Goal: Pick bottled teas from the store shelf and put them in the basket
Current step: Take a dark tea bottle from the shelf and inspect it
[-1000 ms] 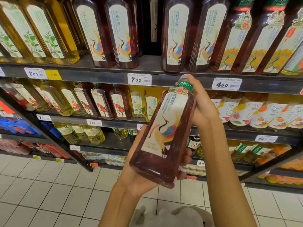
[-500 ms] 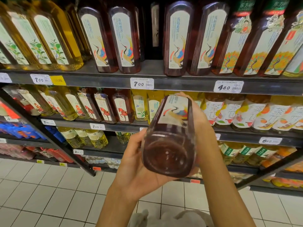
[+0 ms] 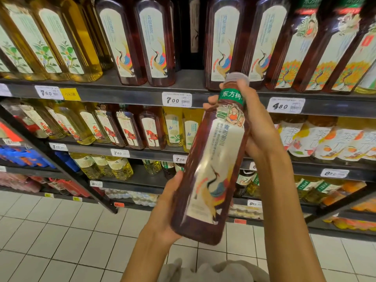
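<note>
While the left hand [image 3: 162,216] cups the base and the right hand [image 3: 258,127] grips the neck, the bottle [image 3: 211,169] leans label-up at frame centre before the shelf [image 3: 132,92], probably for reading, not yet in any basket.

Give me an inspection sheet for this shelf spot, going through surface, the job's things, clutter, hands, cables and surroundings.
Surface: grey metal shelf with tiers below, price tags on the front edges.
Job's things: dark red tea bottle with a crane label, tilted, cap up, held off the shelf; basket not clearly seen.
Clutter: nothing seen.
Hands: left hand holds the bottle's lower end; right hand grips its neck.
Cables: nothing seen.
Surroundings: rows of red teas and yellow teas, white tiled floor, pale fabric at the bottom edge.
</note>
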### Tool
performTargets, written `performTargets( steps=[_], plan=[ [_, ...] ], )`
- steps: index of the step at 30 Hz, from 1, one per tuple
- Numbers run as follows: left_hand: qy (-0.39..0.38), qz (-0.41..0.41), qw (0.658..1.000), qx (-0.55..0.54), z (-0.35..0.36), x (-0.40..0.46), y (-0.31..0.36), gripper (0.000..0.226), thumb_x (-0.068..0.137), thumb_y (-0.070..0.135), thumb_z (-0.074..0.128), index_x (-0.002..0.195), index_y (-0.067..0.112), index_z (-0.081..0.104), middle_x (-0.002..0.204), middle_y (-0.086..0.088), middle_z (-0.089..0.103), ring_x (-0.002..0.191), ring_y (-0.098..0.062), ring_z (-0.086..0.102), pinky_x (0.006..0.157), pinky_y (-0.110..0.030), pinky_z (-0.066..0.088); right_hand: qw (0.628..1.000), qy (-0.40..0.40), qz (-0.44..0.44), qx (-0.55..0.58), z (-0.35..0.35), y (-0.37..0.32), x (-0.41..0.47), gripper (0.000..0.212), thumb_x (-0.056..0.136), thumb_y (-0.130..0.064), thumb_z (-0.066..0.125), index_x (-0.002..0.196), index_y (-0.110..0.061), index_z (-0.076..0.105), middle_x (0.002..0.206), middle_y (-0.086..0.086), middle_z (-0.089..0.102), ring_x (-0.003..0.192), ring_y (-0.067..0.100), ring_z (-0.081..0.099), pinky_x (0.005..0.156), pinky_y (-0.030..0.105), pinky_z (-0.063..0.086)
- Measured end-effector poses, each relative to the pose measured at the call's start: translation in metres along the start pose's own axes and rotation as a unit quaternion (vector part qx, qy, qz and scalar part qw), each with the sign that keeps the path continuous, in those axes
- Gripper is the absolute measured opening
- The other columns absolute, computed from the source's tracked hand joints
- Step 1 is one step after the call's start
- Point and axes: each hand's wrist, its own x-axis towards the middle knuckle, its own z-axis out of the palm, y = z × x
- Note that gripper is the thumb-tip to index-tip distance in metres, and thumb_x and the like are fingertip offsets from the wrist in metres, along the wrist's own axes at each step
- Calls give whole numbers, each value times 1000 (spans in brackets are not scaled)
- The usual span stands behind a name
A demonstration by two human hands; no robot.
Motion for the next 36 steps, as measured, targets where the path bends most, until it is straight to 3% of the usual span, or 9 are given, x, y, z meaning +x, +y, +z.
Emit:
performTargets(
  steps=[4,8,11,16,19,23,26,31,36],
  plan=[
    [-62,84,991,81,4,-3,11,58,47,49,91,96,22,78,101,-4,75,94,-17,71,76,-28,57,999,-24,-24,-37,1,-9,-2,30,91,-40,54,107,-14,57,82,7,73,84,27,71,75,40,58],
    [-27,95,989,114,4,9,9,80,39,52,92,106,16,67,100,-6,75,93,-18,72,74,-26,57,996,-43,-73,10,5,-12,-10,29,93,-35,51,105,-9,55,74,7,68,71,24,69,67,35,56],
    [-13,108,986,123,1,21,16,78,53,57,85,114,16,62,110,-7,72,103,-20,69,78,-30,57,988,-50,-145,-12,10,-13,-15,24,94,-31,52,105,-10,53,77,5,67,73,23,67,66,35,56],
    [-4,14,997,-78,-2,55,16,62,83,58,56,126,13,63,130,-21,58,119,-38,57,100,-57,44,954,-79,-232,-175,21,-11,-22,34,83,-35,62,113,-21,54,96,8,66,95,32,63,89,51,51],
    [10,-13,986,-163,0,63,12,62,68,39,77,120,7,66,120,-24,64,105,-42,63,92,-58,47,942,-131,-225,-210,25,-10,-23,37,80,-32,63,114,-25,52,105,16,60,101,36,59,91,54,47],
    [52,16,984,-168,-4,68,17,54,52,31,80,99,3,75,104,-24,69,86,-40,69,80,-48,55,911,-256,-224,-233,16,-23,-28,36,82,-17,67,115,-23,53,99,3,64,97,27,62,88,39,50],
    [36,68,980,-182,-3,69,32,48,50,33,79,90,6,78,101,-20,72,88,-38,70,75,-53,57,879,-334,-237,-243,11,-31,-30,35,84,-21,71,114,-17,52,99,8,63,96,31,62,88,39,47],
    [-5,102,982,-158,0,69,48,48,66,39,71,108,15,73,119,-11,66,120,-30,54,104,-48,40,865,-369,-264,-213,11,-35,-27,34,84,-27,71,111,-18,52,99,6,61,94,34,61,86,38,46],
    [43,56,979,-192,2,64,33,64,53,34,80,111,9,69,108,-22,69,91,-41,69,77,-49,55,911,-303,-235,-151,16,-30,-19,60,80,-30,73,128,-13,43,100,1,68,98,22,63,86,30,48]
  ],
)
